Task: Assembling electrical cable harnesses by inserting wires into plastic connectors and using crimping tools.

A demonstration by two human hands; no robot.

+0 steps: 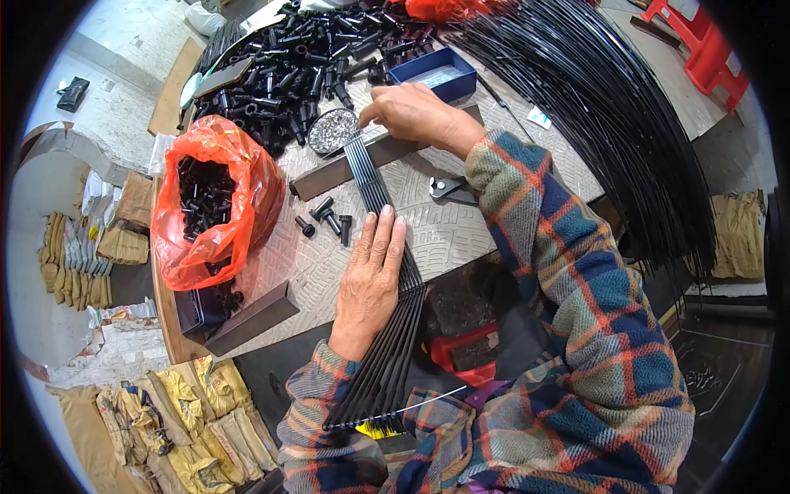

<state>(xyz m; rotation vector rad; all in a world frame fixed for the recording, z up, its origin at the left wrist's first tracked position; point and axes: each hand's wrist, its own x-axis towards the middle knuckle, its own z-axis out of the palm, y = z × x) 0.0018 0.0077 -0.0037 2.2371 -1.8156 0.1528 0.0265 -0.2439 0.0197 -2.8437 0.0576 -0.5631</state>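
Observation:
My left hand [372,276] lies flat, fingers stretched out, on a row of thin black rods [395,337]. The rods run side by side up the table and fan out toward my lap. Their silvery far ends rest across a dark metal bar [317,181]. Just beyond those ends, my right hand [411,111] has its fingers pinched together at the rim of a round dish of tiny shiny metal pieces [333,132]. What the pinch holds is too small to make out. A few short black tubular pieces [331,219] lie left of the rods.
Black-handled cutters [444,189] lie right of the rods. A blue box [462,86] stands beyond my right hand. An orange bag of black parts [267,193] sits left, below a heap of similar parts [271,90]. Long black rods [609,115] droop over the right edge.

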